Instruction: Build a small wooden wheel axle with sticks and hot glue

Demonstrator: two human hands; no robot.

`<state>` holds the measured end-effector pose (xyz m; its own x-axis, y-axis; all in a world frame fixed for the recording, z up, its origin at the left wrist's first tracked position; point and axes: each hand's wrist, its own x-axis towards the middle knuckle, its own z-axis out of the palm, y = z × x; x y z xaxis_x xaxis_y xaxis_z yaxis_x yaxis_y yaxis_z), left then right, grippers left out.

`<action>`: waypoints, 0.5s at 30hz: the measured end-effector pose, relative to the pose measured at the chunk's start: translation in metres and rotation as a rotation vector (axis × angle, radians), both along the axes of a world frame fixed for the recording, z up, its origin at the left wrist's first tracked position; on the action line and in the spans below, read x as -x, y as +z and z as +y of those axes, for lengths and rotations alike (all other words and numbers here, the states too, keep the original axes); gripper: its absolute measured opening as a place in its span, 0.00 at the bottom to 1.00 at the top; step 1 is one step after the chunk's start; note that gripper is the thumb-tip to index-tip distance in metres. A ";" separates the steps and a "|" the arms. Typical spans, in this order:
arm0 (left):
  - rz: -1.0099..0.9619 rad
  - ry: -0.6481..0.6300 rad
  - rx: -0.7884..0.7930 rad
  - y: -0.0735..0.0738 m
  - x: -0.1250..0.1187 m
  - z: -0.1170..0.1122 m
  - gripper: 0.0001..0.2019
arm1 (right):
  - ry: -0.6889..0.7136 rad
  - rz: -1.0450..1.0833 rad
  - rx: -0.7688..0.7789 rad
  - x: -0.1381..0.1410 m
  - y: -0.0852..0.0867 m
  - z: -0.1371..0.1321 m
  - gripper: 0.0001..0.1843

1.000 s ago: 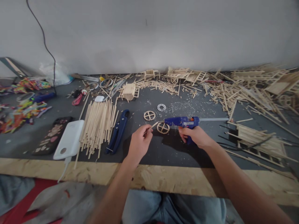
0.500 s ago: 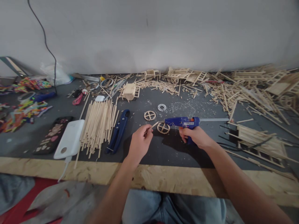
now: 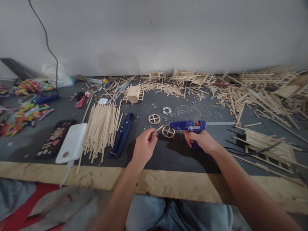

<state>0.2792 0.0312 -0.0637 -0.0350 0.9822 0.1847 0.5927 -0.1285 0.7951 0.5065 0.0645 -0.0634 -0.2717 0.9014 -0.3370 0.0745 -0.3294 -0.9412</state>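
Observation:
Between its fingers my left hand (image 3: 146, 144) pinches a short wooden stick (image 3: 159, 129), its free end pointing up to the right. My right hand (image 3: 201, 141) is wrapped round the handle of a blue glue gun (image 3: 183, 125); a clear glue stick (image 3: 220, 123) juts from its back. The gun's nozzle is at the tip of the wooden stick; whether they touch I cannot tell. Below the nozzle lies a small wooden wheel with crossed spokes (image 3: 168, 132). A second such wheel (image 3: 154, 119) and a white ring with holes (image 3: 166, 110) lie just beyond.
Left of my hands are blue cutters (image 3: 122, 136), a pile of wooden sticks (image 3: 102, 128), a white power bank (image 3: 71, 142) and a dark phone (image 3: 56, 138). Small stick-built models (image 3: 192, 77) and loose sticks line the wall. A slatted wooden piece (image 3: 269, 146) lies at right.
Both hands, the stick and the glue gun hold almost the same position. At the far left edge, the dark strip by the wall looks slightly different.

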 end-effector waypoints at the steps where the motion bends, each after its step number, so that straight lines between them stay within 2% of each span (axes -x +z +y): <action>1: 0.001 -0.001 -0.002 0.000 0.000 0.000 0.08 | 0.003 -0.001 -0.003 0.000 0.000 0.000 0.04; 12: -0.035 0.004 -0.012 0.002 0.000 -0.001 0.08 | 0.017 -0.031 -0.030 0.000 -0.001 0.000 0.07; 15: -0.127 0.005 0.014 0.001 0.000 -0.003 0.06 | -0.057 -0.022 -0.024 0.000 -0.003 0.001 0.09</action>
<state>0.2787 0.0285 -0.0632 -0.0626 0.9843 0.1652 0.4880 -0.1142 0.8653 0.5063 0.0655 -0.0660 -0.2127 0.9231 -0.3205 0.0774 -0.3110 -0.9472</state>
